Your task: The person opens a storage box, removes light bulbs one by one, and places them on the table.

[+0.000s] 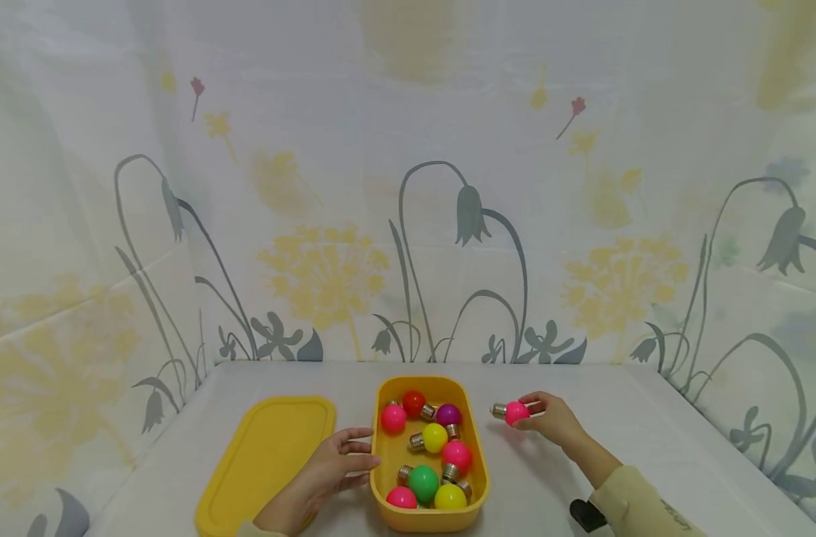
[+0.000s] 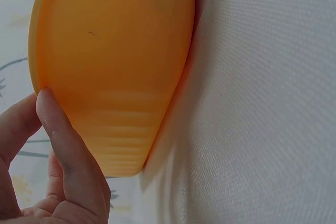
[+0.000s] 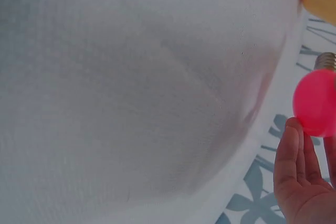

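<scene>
A pink light bulb (image 1: 517, 413) is pinched by the fingertips of my right hand (image 1: 553, 419), right of the box and above the table. Its metal screw base points left, toward the box. My left hand (image 1: 337, 466) holds the left rim of the yellow plastic box (image 1: 475, 488) between thumb and fingertips; the left wrist view shows them meeting at the edge of its wall (image 2: 121, 51). Inside the box lie several bulbs, among them a red bulb (image 1: 414, 403), a purple bulb (image 1: 449, 415) and a green bulb (image 1: 424, 483), with pink and yellow ones around them.
A flat yellow lid (image 1: 267, 462) lies on the white table (image 1: 515, 492), left of the box and partly behind the left forearm. By the right sleeve is a small black object (image 1: 586, 514). A flower-printed cloth (image 1: 421, 112) encloses the back and sides.
</scene>
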The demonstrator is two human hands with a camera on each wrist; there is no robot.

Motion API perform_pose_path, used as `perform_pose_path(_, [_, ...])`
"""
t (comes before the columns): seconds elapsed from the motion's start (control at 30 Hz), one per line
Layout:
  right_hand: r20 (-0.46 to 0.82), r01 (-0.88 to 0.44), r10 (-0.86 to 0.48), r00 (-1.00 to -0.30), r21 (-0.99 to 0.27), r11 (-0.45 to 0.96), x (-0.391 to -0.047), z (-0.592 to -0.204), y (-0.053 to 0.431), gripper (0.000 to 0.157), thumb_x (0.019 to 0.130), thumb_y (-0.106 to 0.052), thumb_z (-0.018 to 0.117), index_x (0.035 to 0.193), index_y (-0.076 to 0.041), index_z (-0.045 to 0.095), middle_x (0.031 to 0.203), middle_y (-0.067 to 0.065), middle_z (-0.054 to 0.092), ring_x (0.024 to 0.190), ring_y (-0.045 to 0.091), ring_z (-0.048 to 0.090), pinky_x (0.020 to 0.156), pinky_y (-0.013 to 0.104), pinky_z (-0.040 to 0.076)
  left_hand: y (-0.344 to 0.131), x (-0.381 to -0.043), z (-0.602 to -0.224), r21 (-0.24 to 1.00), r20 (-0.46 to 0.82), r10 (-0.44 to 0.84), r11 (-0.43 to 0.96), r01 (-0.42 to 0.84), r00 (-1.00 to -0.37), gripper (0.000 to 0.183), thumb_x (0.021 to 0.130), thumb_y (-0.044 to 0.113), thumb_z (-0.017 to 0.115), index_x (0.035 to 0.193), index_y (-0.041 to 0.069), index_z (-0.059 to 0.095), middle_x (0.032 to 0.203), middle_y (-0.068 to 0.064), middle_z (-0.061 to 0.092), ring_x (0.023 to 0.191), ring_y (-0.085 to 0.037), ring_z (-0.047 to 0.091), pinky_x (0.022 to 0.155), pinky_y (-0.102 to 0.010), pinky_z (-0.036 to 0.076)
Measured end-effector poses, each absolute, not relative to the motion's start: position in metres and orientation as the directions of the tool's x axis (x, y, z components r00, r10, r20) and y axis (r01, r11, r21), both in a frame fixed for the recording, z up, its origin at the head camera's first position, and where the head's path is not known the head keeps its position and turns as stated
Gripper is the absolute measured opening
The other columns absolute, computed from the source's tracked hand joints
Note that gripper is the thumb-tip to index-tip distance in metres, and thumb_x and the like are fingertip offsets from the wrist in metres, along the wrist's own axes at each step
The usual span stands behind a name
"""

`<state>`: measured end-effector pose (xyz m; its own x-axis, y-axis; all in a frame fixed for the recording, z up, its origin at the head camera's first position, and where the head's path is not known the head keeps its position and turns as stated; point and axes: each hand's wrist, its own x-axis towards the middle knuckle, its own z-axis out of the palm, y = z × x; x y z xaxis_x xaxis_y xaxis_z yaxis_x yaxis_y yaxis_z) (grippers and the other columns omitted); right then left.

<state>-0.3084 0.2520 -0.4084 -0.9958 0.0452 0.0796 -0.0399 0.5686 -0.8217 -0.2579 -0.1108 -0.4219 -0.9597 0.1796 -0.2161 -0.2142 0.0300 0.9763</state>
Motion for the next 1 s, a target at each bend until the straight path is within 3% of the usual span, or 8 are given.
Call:
perform_pose_path(0.47, [-0.018, 0.04, 0.043, -0.999, -0.798, 0.601, -0.321, -0.417, 0.256, 0.038, 0.073, -0.005, 0.074, 0.106, 0.007, 0.057, 0.089, 0.012, 0.058, 0.081, 0.025, 0.053, 0.07, 0.035, 0.051, -0.109, -0.259, -0.421, 0.979, -0.205, 0.182, 0.025, -0.204, -0.962, 0.057, 0.08, 0.007, 0.074, 0.129, -0.003, 0.046, 0.103, -0.014, 0.055, 0.075, -0.017, 0.059, 0.071, -0.031, 0.055])
perform_pose_path(1.0, [-0.037, 0.054, 0.039, -0.999, -0.737, 0.674, -0.325, -0.417, 0.246, 0.037, 0.073, -0.008, 0.074, 0.105, 0.004, 0.059, 0.088, 0.011, 0.057, 0.079, 0.025, 0.051, 0.067, 0.034, 0.051, -0.11, -0.256, -0.421, 0.981, -0.194, 0.178, 0.041, -0.19, -0.965, 0.057, 0.08, 0.008, 0.073, 0.129, -0.003, 0.045, 0.104, -0.014, 0.056, 0.076, -0.017, 0.06, 0.072, -0.032, 0.055])
